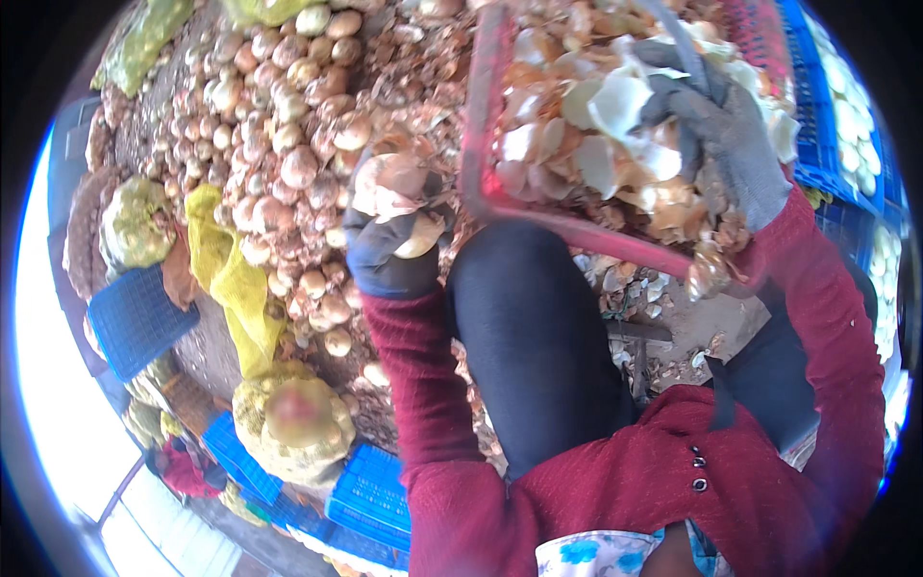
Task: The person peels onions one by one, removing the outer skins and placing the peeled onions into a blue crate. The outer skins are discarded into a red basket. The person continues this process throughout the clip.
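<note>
My left hand (393,249), in a dark glove, grips an onion (395,180) with loose papery skin, beside my raised knee. A paler rounded piece (420,238) shows at its fingers; whether it is part of the same onion I cannot tell. Over a red plastic crate (591,236), my right hand (710,119) wears a grey glove. From its curled fingers runs a narrow, curved grey blade (681,43), seemingly a knife, blurred and cut off by the top edge. Onion peels (613,108), white and brown, fill the crate under that hand.
Many unpeeled onions (270,144) cover the ground to the left. Yellow mesh netting (231,281) and a full mesh sack (292,425) lie nearer. Blue crates (140,321) stand around; one at right holds peeled onions (851,115). Another person (187,469) is at lower left.
</note>
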`<state>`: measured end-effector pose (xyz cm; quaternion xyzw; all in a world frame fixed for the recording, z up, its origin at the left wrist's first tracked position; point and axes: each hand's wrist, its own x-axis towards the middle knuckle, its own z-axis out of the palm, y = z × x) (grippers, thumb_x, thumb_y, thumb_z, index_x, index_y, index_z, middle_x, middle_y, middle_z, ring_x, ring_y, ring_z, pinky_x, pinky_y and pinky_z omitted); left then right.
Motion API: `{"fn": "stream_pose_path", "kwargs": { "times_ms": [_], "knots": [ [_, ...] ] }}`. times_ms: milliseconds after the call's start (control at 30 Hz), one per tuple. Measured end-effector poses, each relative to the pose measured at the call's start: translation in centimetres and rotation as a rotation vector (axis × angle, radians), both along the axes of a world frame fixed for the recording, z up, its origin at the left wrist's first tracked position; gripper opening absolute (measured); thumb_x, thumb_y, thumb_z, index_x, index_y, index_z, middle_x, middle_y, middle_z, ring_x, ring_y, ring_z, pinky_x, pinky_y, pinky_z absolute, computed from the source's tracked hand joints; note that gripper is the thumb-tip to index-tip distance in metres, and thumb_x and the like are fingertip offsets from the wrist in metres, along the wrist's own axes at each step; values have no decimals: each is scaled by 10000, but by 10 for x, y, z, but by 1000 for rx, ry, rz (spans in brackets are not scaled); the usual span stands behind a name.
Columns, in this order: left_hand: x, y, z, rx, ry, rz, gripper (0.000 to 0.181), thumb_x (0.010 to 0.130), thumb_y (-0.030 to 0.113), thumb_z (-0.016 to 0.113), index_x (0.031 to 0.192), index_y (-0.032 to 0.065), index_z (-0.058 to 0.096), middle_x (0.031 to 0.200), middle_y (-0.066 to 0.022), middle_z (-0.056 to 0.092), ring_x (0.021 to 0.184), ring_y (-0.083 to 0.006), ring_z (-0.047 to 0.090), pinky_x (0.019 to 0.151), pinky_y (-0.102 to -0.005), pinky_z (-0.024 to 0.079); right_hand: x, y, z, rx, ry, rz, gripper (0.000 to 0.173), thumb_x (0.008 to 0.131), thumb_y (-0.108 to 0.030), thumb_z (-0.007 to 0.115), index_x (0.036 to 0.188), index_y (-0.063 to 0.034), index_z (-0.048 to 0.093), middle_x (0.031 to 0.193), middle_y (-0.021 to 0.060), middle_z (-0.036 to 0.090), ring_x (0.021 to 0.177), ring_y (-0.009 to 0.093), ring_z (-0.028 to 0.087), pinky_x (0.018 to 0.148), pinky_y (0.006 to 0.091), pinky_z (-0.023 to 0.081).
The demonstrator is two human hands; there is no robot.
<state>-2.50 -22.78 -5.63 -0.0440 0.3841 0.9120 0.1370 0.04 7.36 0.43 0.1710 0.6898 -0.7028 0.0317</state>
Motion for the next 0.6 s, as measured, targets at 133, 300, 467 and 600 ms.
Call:
{"fn": "stream_pose_path", "kwargs": {
  "times_ms": [133, 300, 467, 600],
  "knots": [
    [-15, 49, 62, -203, 22, -224, 562, 629, 8, 749, 1148, -11, 534, 980, -164, 642, 822, -252, 641, 633, -354, 539, 19, -8, 50, -157, -78, 165, 395, 830, -148, 642, 1195, -25, 552, 843, 38, 647, 504, 42, 503, 409, 172, 391],
    [-7, 145, 112, -313, 176, -361, 601, 647, -133, 675, 1218, -38, 513, 1064, -144, 637, 938, -221, 629, 818, -358, 536, 27, 4, 54, 276, 463, 160, 428, 819, -271, 691, 1182, -81, 566, 729, 75, 622, 645, 127, 609, 596, 277, 491],
    [-2, 199, 145, -257, 222, -521, 559, 659, -130, 620, 1207, -80, 522, 1078, -137, 638, 949, -207, 631, 820, -317, 529, 55, 57, 93, -271, 157, 56, 224, 847, -173, 647, 1022, -35, 619, 716, 27, 622, 527, 77, 560, 483, 231, 464],
    [-3, 239, 130, -97, 195, -738, 501, 656, 30, 619, 1141, -84, 557, 963, -142, 647, 732, -171, 612, 619, -268, 508, 69, 86, 103, -429, 231, -19, 118, 858, -110, 608, 942, -27, 621, 711, 3, 609, 515, 53, 538, 466, 186, 443]
  ]
}}
